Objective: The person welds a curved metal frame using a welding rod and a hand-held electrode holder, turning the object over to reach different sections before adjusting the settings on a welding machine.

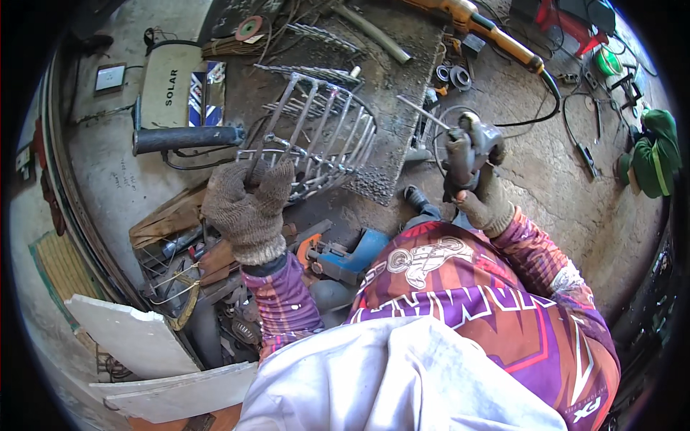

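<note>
A cage of welded metal bars [320, 133] rests tilted on the dark metal work surface. My left hand [246, 210], in a knitted work glove, is closed round a bar at the cage's near left end. To the right, my gloved right hand [489, 202] grips a dark welding electrode holder [468, 147]. A thin welding rod [422, 110] sticks out of the holder toward the cage, its tip apart from the bars. The fingertips of my left hand are partly hidden.
Twisted metal bars [323, 36] and a pipe [374, 32] lie behind the cage. An orange angle grinder [496, 36] with a black cable is at the far right. A blue power tool [356, 255] sits near my legs. White boards [129, 337] lean at lower left.
</note>
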Motion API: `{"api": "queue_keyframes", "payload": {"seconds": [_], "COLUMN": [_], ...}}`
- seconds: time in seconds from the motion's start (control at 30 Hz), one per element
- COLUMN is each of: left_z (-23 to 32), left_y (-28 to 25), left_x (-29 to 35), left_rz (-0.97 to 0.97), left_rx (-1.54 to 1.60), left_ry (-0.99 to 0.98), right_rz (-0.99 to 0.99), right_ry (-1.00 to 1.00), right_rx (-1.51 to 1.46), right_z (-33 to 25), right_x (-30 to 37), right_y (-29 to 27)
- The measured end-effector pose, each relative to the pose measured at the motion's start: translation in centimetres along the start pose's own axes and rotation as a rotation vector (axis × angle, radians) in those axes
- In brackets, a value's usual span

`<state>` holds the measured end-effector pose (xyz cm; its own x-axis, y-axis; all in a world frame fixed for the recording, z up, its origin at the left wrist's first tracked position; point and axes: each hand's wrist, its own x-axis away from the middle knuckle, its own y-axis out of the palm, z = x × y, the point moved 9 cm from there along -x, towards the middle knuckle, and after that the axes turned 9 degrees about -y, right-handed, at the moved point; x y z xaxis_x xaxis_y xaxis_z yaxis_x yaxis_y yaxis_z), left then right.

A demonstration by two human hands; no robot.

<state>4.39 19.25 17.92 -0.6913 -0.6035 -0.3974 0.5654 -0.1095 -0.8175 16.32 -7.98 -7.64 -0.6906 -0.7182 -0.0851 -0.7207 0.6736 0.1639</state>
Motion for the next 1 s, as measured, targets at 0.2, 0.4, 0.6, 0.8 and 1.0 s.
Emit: {"api": "queue_keyframes", "payload": {"seconds": [0.2,0.4,0.6,0.8,1.0], "left_z": [0.8,1.7,1.6,2.1,2.7], "left_y": [1.1,1.7,1.4,1.5,1.4], "left_x": [-0.7,-0.9,-0.6,-0.4,-0.1], "left_rz": [-0.042,-0.075,-0.023,-0.105,-0.099], "left_rx": [-0.111,-0.113,-0.075,-0.109,-0.128], "left_ry": [0.089,0.105,0.051,0.104,0.137], "right_rz": [-0.072,-0.058,-0.036,-0.121,-0.109], "right_ry": [-0.127,-0.098,-0.244,-0.145,-0.146], "right_rx": [0.198,0.056,0.068,0.016,0.088], "right_z": [-1.7,-2.3,-3.5,-3.2,-3.1], "right_x": [-1.0,-1.9,-2.8,-2.5,-2.1], "right_y": [0.5,0.8,1.0,1.7,1.5]}}
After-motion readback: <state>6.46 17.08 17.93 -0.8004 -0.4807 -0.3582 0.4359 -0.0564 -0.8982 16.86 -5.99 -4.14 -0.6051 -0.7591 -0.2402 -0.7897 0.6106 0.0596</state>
